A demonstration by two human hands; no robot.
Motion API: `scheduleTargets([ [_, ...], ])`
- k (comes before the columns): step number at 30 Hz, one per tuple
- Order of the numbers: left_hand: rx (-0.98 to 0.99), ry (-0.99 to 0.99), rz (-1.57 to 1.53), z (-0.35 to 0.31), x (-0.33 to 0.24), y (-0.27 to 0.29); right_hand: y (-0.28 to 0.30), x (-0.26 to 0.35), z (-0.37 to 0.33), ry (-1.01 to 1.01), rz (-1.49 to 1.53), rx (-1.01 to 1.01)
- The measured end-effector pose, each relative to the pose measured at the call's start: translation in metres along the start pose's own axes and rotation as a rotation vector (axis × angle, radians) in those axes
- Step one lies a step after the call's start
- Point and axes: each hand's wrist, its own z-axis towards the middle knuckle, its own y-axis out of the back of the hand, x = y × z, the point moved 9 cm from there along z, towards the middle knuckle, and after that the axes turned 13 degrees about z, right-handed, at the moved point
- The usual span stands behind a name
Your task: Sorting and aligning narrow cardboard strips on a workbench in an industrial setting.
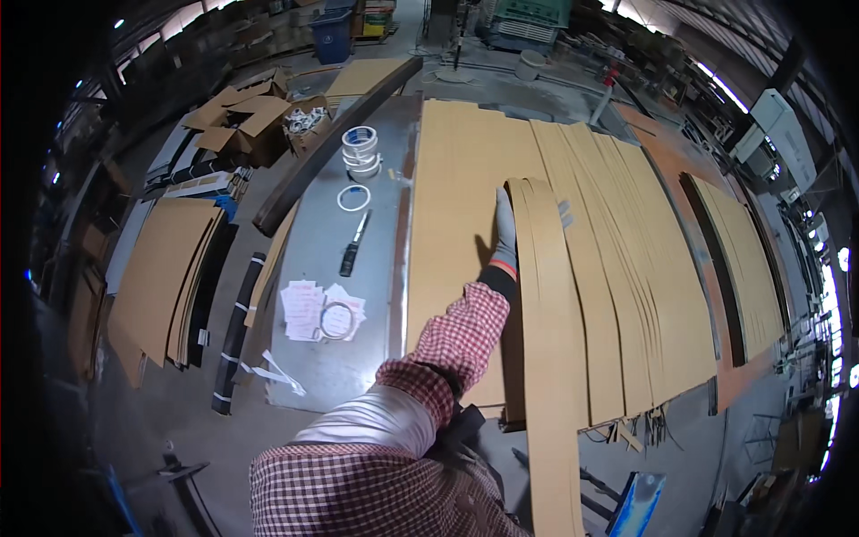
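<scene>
My left hand (506,228), in a grey glove with a red-edged cuff, is wrapped round a bundle of long tan cardboard strips (548,304). Its fingertips show past the strips' right edge. The bundle curves over at its far end and runs toward me, out past the lower edge of the view. Beneath and beside it lies a broad layer of tan cardboard sheet (465,206), cut into long strips (617,268) on the right side. My right hand is not in view.
Left of the cardboard, a grey metal tabletop (313,233) bears tape rolls (361,152), a black-handled knife (353,246) and paper slips (304,309). A dark beam (340,143) crosses its far left. Stacked sheets (165,268) stand farther left; another strip stack (738,259) lies right.
</scene>
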Motion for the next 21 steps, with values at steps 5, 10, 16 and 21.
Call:
scheduleTargets([
  [5,0.038,0.048,0.084,0.014,-0.109,0.042,-0.070,-0.033,-0.018,-0.223,0.173,-0.004],
  [10,-0.043,0.062,0.227,0.013,-0.159,0.105,-0.126,0.043,-0.054,-0.096,0.304,-0.086],
  [16,-0.224,0.177,0.230,0.022,-0.174,0.202,-0.144,0.067,-0.070,-0.033,0.347,-0.176],
  [21,-0.246,0.076,0.349,0.078,-0.222,0.246,-0.151,0.042,-0.057,-0.218,0.321,-0.299],
])
